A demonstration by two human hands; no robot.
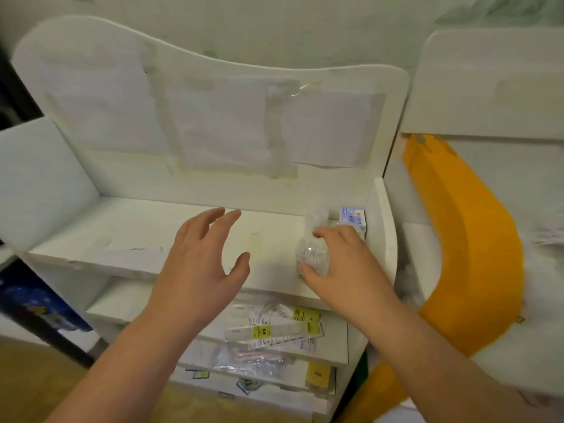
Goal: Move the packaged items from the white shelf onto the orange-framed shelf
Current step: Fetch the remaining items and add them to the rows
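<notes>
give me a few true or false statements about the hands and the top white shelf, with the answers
1. The right hand grips a clear plastic packet on the top white shelf. True.
2. The left hand holds a packet. False: it hovers open over the shelf, holding nothing.
3. A blue-and-white box sits in the shelf's far right corner. True.
4. The orange-framed shelf stands to the left of the white shelf. False: it stands to the right.
5. The lower white shelves are bare. False: flat packets with yellow labels lie there.
</notes>
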